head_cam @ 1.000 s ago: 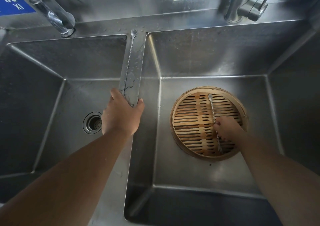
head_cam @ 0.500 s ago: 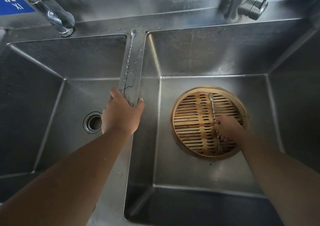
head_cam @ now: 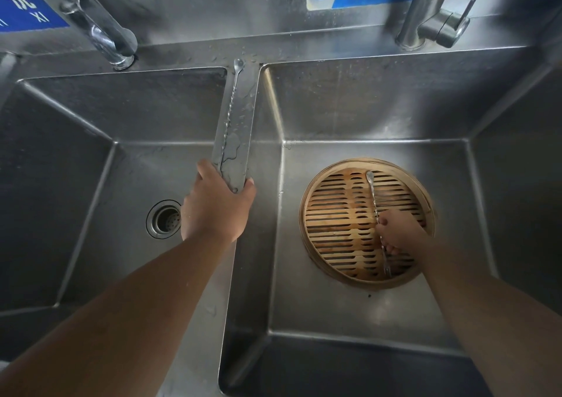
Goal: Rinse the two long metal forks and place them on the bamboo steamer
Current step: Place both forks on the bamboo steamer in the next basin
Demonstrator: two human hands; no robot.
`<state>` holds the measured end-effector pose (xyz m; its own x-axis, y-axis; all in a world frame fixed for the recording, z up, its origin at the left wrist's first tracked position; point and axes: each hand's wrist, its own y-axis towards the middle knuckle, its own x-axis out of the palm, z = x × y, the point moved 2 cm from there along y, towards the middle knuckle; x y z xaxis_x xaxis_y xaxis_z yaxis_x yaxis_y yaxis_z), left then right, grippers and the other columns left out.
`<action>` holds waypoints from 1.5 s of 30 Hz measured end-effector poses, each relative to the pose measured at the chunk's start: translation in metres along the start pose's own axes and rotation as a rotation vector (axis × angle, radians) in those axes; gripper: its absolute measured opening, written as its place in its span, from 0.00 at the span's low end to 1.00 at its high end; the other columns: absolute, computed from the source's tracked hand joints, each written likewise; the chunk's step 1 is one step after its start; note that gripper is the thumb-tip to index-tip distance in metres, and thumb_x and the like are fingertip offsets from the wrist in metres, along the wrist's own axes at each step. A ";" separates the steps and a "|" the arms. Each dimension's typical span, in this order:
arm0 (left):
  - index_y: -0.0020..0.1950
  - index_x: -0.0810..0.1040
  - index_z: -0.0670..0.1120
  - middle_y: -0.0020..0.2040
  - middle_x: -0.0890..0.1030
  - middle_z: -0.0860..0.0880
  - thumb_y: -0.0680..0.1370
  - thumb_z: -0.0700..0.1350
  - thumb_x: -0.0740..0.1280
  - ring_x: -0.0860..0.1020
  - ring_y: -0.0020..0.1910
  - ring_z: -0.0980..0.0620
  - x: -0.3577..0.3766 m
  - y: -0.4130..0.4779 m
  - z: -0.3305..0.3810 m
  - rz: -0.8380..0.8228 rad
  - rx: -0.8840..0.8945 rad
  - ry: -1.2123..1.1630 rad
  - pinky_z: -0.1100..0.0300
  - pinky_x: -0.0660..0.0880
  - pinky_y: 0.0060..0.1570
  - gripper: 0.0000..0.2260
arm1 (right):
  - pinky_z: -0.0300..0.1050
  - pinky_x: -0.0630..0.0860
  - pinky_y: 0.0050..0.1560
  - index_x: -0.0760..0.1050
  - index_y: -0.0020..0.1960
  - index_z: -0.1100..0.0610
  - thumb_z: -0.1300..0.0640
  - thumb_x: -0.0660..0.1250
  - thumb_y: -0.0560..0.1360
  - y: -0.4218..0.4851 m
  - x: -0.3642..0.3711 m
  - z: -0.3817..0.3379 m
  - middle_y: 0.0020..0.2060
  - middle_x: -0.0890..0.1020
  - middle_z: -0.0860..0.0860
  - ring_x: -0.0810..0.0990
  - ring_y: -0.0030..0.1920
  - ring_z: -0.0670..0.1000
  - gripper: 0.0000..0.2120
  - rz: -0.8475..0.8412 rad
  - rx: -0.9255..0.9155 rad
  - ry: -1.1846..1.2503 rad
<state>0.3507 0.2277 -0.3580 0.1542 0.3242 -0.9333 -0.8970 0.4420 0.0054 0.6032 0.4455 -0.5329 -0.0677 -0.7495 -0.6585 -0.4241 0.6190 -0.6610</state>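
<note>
Head view showed the right hand (head_cam: 398, 232) pinching the right fork (head_cam: 373, 199) mid-shaft, fingers curled round it. This fork was held across the slats of the steamer (head_cam: 365, 163), tines toward 6 o'clock, rounded end toward 12. The steamer sat on the floor of the right basin (head_cam: 334, 314). The left hand (head_cam: 216, 205) was wrapped over the near end of the wet divider (head_cam: 244, 108) between the basins. The left fork (head_cam: 230, 111) lay along the divider, pointing to 12 o'clock, its near end hidden under that hand. A drain (head_cam: 164, 218) lay at the hand's 9 o'clock.
</note>
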 end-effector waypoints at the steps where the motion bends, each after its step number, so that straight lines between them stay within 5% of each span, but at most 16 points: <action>1: 0.51 0.63 0.47 0.46 0.79 0.46 0.72 0.62 0.66 0.79 0.43 0.38 0.000 0.000 0.000 0.001 -0.001 0.006 0.51 0.72 0.39 0.22 | 0.37 0.77 0.25 0.77 0.41 0.58 0.61 0.63 0.79 0.000 0.000 0.000 0.32 0.84 0.56 0.84 0.28 0.51 0.09 0.001 -0.002 -0.002; 16: 0.51 0.61 0.48 0.50 0.80 0.43 0.73 0.61 0.66 0.79 0.45 0.35 -0.004 -0.002 0.003 -0.037 0.000 -0.046 0.50 0.71 0.39 0.21 | 0.41 0.79 0.33 0.74 0.35 0.57 0.56 0.64 0.79 -0.036 -0.022 -0.013 0.28 0.78 0.50 0.78 0.28 0.49 0.14 0.088 -0.011 -0.012; 23: 0.51 0.61 0.48 0.52 0.81 0.41 0.73 0.60 0.66 0.81 0.47 0.35 -0.010 -0.004 0.003 -0.072 -0.015 -0.105 0.50 0.70 0.40 0.21 | 0.39 0.75 0.30 0.76 0.45 0.50 0.51 0.65 0.78 -0.083 -0.070 -0.148 0.38 0.82 0.47 0.83 0.35 0.46 0.05 0.141 -0.255 0.037; 30: 0.52 0.61 0.47 0.52 0.81 0.42 0.73 0.61 0.66 0.82 0.47 0.37 -0.011 -0.002 0.000 -0.108 -0.009 -0.176 0.50 0.75 0.42 0.22 | 0.58 0.84 0.45 0.75 0.37 0.52 0.54 0.65 0.75 -0.102 -0.094 -0.290 0.38 0.86 0.57 0.86 0.38 0.59 0.08 0.213 -0.382 0.169; 36: 0.51 0.61 0.47 0.50 0.82 0.44 0.71 0.61 0.67 0.83 0.45 0.39 -0.006 0.002 -0.005 -0.115 -0.031 -0.230 0.51 0.75 0.39 0.23 | 0.56 0.83 0.48 0.77 0.41 0.59 0.56 0.65 0.72 -0.084 -0.086 -0.350 0.41 0.86 0.61 0.85 0.43 0.63 0.06 0.229 -0.303 0.054; 41: 0.53 0.64 0.46 0.49 0.82 0.44 0.70 0.60 0.67 0.83 0.44 0.41 -0.005 0.002 -0.006 -0.122 -0.029 -0.262 0.52 0.77 0.39 0.23 | 0.50 0.82 0.49 0.77 0.44 0.60 0.47 0.67 0.73 -0.075 -0.078 -0.370 0.45 0.85 0.59 0.85 0.46 0.62 0.14 0.258 -0.187 -0.095; 45: 0.54 0.63 0.46 0.50 0.81 0.45 0.71 0.62 0.66 0.82 0.46 0.42 -0.004 0.003 -0.007 -0.149 -0.038 -0.279 0.51 0.77 0.40 0.24 | 0.45 0.82 0.43 0.74 0.40 0.57 0.59 0.68 0.73 -0.071 -0.074 -0.380 0.37 0.84 0.57 0.85 0.40 0.57 0.05 0.260 -0.126 -0.134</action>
<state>0.3444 0.2221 -0.3566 0.3877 0.4780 -0.7881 -0.8703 0.4715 -0.1421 0.2954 0.3678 -0.3001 -0.0724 -0.5272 -0.8467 -0.5173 0.7456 -0.4200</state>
